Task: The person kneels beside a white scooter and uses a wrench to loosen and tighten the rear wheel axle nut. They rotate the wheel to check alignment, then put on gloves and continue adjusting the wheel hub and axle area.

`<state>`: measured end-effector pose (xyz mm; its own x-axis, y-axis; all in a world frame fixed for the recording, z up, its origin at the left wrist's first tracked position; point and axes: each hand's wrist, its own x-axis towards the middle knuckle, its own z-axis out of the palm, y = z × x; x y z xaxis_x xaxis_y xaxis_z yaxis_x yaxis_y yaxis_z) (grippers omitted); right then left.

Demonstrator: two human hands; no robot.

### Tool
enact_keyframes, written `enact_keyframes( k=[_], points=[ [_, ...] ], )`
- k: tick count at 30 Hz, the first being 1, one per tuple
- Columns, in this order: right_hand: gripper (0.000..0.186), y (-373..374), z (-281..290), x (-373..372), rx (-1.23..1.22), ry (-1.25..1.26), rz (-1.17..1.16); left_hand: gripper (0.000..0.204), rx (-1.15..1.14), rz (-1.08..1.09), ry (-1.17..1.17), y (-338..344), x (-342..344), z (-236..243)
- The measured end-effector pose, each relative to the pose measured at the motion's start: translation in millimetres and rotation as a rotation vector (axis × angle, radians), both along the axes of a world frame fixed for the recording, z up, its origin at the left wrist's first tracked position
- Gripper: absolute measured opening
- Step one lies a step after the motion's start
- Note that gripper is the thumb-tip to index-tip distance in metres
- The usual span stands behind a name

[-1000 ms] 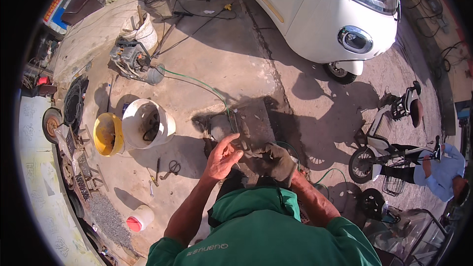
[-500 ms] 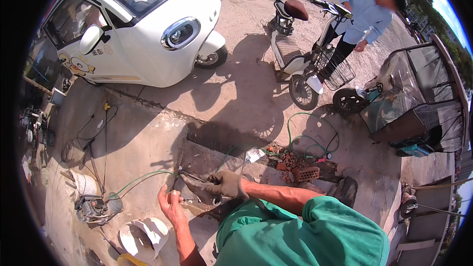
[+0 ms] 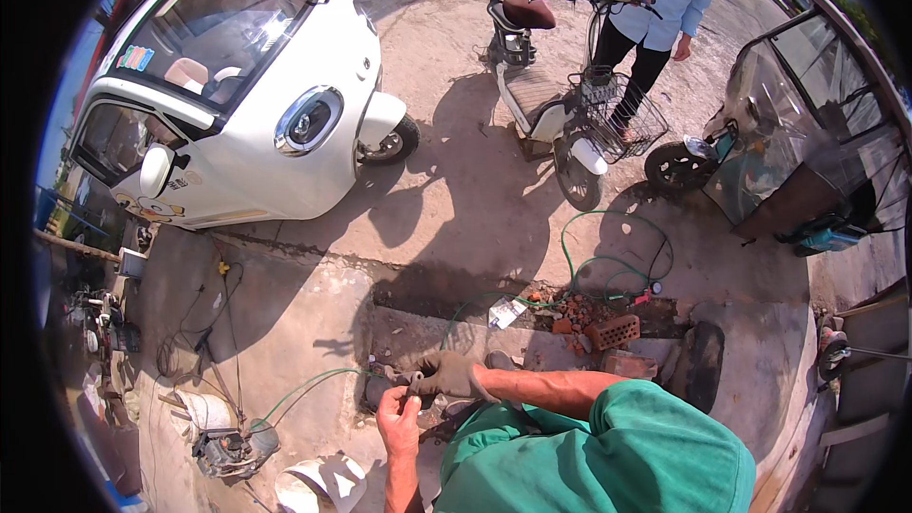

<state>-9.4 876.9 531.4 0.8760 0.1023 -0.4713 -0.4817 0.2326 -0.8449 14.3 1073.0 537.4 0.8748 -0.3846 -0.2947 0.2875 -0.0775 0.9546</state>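
Head view: bare left hand (image 3: 399,427) meets gloved right hand (image 3: 446,376) just ahead of the green shirt (image 3: 617,446). Left fingers drawn narrow at a small grey piece (image 3: 415,379) between the hands; cannot tell if they grip it. Right fingers curled, contents hidden. Progress, as judged: right hand covered, left bare; anything further unclear. Perforated brick (image 3: 613,332) sits by loose rubble (image 3: 568,312), green hose (image 3: 313,382) trailing, both hands off them.

enclosed three-wheeler (image 3: 256,160) left of the electric scooter (image 3: 534,91), canopied vehicle (image 3: 787,201) to the scooter's right, person (image 3: 655,0) behind it, perforated brick (image 3: 613,332) before it, air compressor (image 3: 228,451) before and leftward
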Motion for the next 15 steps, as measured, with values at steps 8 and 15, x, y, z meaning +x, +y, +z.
enact_keyframes(
  k=[8,15],
  points=[
    [0.043,-23,10,8,0.261,-0.006,0.379,0.005,-0.145,0.061,0.374,12,-11,-14],
    [0.038,23,-16,54,-0.262,-0.089,0.504,0.01,-0.053,0.403,-0.01,48,-4,-28]
  ],
)
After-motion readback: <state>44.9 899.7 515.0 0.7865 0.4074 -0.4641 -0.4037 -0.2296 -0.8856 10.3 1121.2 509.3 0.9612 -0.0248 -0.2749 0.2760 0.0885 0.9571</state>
